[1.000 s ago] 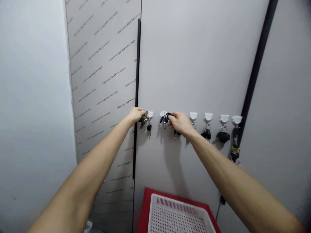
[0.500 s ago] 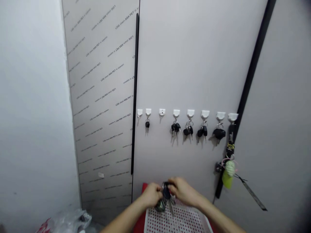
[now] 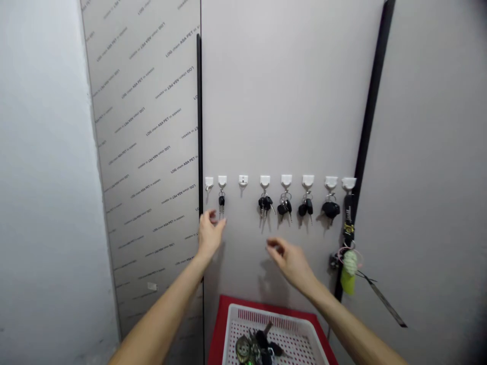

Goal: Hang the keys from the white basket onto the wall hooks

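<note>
My left hand (image 3: 211,234) is raised against the pale panel, its thumb and fingers apart and nothing in it. Just above its fingertips a small black-headed key set (image 3: 221,202) hangs from a white hook (image 3: 222,181). My right hand (image 3: 292,262) is in front of the panel, below the row of hooks, with fingers bent, thumb apart and nothing visible in its grasp. A bunch of keys (image 3: 262,344) with a round greenish fob (image 3: 242,349) lies in the white perforated basket (image 3: 233,324) below both hands.
More key bunches (image 3: 285,207) hang from hooks to the right. At the far right hook is a black lanyard (image 3: 349,218) with a yellow-green tag (image 3: 347,281). A bare hook (image 3: 243,180) sits mid-left. Red material (image 3: 216,329) lies under the basket. Black vertical handles (image 3: 199,126) edge the panel.
Both hands have let go of the keys, which now lie in the basket, and have risen to the panel. My left hand went up and left toward the hanging keys. The view has shifted.
</note>
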Demonstrator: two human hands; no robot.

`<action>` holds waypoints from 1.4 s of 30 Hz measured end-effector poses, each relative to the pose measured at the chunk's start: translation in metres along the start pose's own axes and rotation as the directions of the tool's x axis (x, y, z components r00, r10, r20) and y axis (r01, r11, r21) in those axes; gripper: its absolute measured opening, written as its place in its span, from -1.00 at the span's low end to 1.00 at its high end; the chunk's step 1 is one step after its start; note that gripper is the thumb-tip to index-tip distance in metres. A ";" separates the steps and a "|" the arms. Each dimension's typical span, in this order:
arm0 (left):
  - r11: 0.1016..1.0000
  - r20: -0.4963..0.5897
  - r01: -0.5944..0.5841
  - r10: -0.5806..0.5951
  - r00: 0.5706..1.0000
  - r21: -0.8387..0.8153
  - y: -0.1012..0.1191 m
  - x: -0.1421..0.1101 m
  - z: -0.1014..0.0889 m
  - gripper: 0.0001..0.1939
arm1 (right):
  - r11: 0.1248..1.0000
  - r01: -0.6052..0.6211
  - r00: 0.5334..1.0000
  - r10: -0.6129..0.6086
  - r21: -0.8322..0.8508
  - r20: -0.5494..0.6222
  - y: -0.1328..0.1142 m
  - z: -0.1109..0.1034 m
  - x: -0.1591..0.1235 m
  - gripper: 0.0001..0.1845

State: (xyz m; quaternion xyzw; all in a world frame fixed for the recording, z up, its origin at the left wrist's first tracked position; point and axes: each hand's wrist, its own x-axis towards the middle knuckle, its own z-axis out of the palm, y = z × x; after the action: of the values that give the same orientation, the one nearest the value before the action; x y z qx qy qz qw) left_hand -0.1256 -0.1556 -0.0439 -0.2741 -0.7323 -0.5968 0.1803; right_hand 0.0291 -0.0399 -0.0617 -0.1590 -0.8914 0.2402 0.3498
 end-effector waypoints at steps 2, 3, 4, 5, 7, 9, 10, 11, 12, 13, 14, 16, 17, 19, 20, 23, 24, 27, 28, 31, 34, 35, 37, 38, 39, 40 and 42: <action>0.998 -0.074 -0.018 0.023 0.997 0.063 0.016 0.021 -0.004 -0.57 | 0.998 0.033 0.962 -0.049 -0.062 -0.268 -0.020 -0.019 0.027 -0.69; 0.995 -0.063 -0.016 0.023 0.998 0.099 0.021 0.027 -0.004 -0.56 | 0.994 0.016 0.939 -0.052 -0.110 -0.339 -0.027 -0.026 0.039 -0.68; 0.991 -0.036 -0.013 0.018 0.999 0.134 0.024 0.032 -0.003 -0.57 | 0.987 -0.019 0.928 -0.042 -0.159 -0.370 -0.033 -0.030 0.048 -0.66; 0.986 -0.005 -0.011 0.012 1.000 0.167 0.026 0.035 -0.001 -0.60 | 0.977 -0.060 0.927 -0.021 -0.204 -0.373 -0.036 -0.032 0.056 -0.64; 0.979 0.030 -0.014 0.008 1.000 0.205 0.028 0.039 0.002 -0.70 | 0.955 -0.128 0.938 0.029 -0.267 -0.344 -0.038 -0.033 0.067 -0.65; 0.983 0.029 -0.027 0.023 0.999 0.182 0.030 0.045 0.001 -0.79 | 0.951 -0.129 0.945 0.031 -0.283 -0.326 -0.037 -0.033 0.074 -0.72; 0.989 0.024 -0.037 0.033 0.999 0.144 0.031 0.049 -0.001 -0.82 | 0.955 -0.108 0.943 0.010 -0.277 -0.331 -0.036 -0.034 0.076 -0.76; 0.995 0.015 -0.046 0.044 0.999 0.094 0.033 0.053 -0.004 -0.83 | 0.961 -0.081 0.938 -0.016 -0.266 -0.345 -0.036 -0.035 0.078 -0.78; 0.998 0.001 -0.055 0.055 0.998 0.036 0.035 0.057 -0.008 -0.83 | 0.967 -0.052 0.932 -0.044 -0.251 -0.360 -0.037 -0.037 0.081 -0.79; 0.997 -0.020 -0.065 0.065 0.998 -0.027 0.037 0.060 -0.012 -0.83 | 0.972 -0.023 0.924 -0.068 -0.233 -0.375 -0.039 -0.040 0.084 -0.80; 0.993 -0.039 -0.076 0.072 0.997 -0.090 0.039 0.063 -0.014 -0.82 | 0.977 0.004 0.917 -0.088 -0.211 -0.389 -0.041 -0.043 0.087 -0.80; 0.977 -0.021 -0.090 0.088 0.996 -0.194 0.044 0.064 -0.016 -0.80 | 0.985 0.064 0.903 -0.125 -0.160 -0.411 -0.048 -0.048 0.092 -0.79; 0.969 0.025 -0.101 0.109 0.994 -0.227 0.046 0.063 -0.015 -0.80 | 0.986 0.098 0.898 -0.145 -0.132 -0.416 -0.052 -0.049 0.094 -0.79; 0.955 0.130 -0.148 0.186 0.974 -0.256 0.053 0.058 -0.010 -0.80 | 0.983 0.164 0.899 -0.183 -0.083 -0.398 -0.057 -0.050 0.093 -0.79; 0.948 0.162 -0.184 0.230 0.959 -0.261 0.057 0.055 -0.007 -0.79 | 0.980 0.188 0.909 -0.199 -0.065 -0.367 -0.058 -0.048 0.090 -0.79; 0.911 0.165 -0.318 0.367 0.915 -0.264 0.073 0.048 0.000 -0.77 | 0.978 0.200 0.955 -0.207 -0.054 -0.214 -0.048 -0.040 0.070 -0.81; 0.898 0.182 -0.361 0.410 0.894 -0.251 0.078 0.047 0.001 -0.76 | 0.981 0.186 0.968 -0.194 -0.060 -0.157 -0.040 -0.036 0.061 -0.82; 0.890 0.309 -0.434 0.456 0.835 -0.140 0.084 0.043 0.001 -0.76 | 0.990 0.117 0.993 -0.117 -0.078 0.017 -0.011 -0.023 0.027 -0.83; 0.891 0.344 -0.442 0.448 0.825 -0.101 0.082 0.041 0.001 -0.75 | 0.992 0.096 0.993 -0.089 -0.085 0.078 -0.001 -0.018 0.016 -0.82; 0.905 0.379 -0.424 0.405 0.832 -0.037 0.070 0.033 0.002 -0.73 | 0.991 0.039 0.971 -0.006 -0.131 0.240 0.027 -0.002 -0.019 -0.80; 0.920 0.405 -0.390 0.370 0.836 -0.035 0.053 0.012 0.008 -0.76 | 0.975 -0.033 0.939 0.106 -0.219 0.327 0.050 0.012 -0.051 -0.79; 0.925 0.438 -0.378 0.356 0.826 -0.038 0.045 -0.001 0.011 -0.79 | 0.967 -0.048 0.932 0.133 -0.251 0.337 0.058 0.017 -0.061 -0.79; 0.935 0.553 -0.353 0.308 0.774 -0.026 0.025 -0.036 0.019 -0.83 | 0.952 -0.057 0.925 0.163 -0.300 0.343 0.070 0.025 -0.080 -0.80; 0.939 0.640 -0.343 0.269 0.720 -0.009 0.011 -0.057 0.024 -0.84 | 0.947 -0.059 0.921 0.174 -0.316 0.349 0.075 0.029 -0.088 -0.79; 0.942 0.715 -0.336 0.219 0.663 0.022 -0.003 -0.079 0.028 -0.84 | 0.942 -0.064 0.916 0.186 -0.329 0.356 0.080 0.032 -0.096 -0.79; 0.942 0.767 -0.326 0.151 0.624 0.080 -0.018 -0.101 0.032 -0.82 | 0.937 -0.072 0.908 0.203 -0.341 0.367 0.083 0.033 -0.102 -0.78; 0.929 0.819 -0.313 0.018 0.574 0.199 -0.046 -0.137 0.039 -0.80 | 0.934 -0.078 0.883 0.228 -0.350 0.410 0.085 0.031 -0.106 -0.78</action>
State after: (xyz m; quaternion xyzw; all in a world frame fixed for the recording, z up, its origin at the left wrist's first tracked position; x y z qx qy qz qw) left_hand -0.0438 -0.1498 -0.1695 -0.5486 -0.7914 -0.2599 -0.0720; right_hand 0.0918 -0.0267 -0.1849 -0.2258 -0.9590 0.1480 0.0859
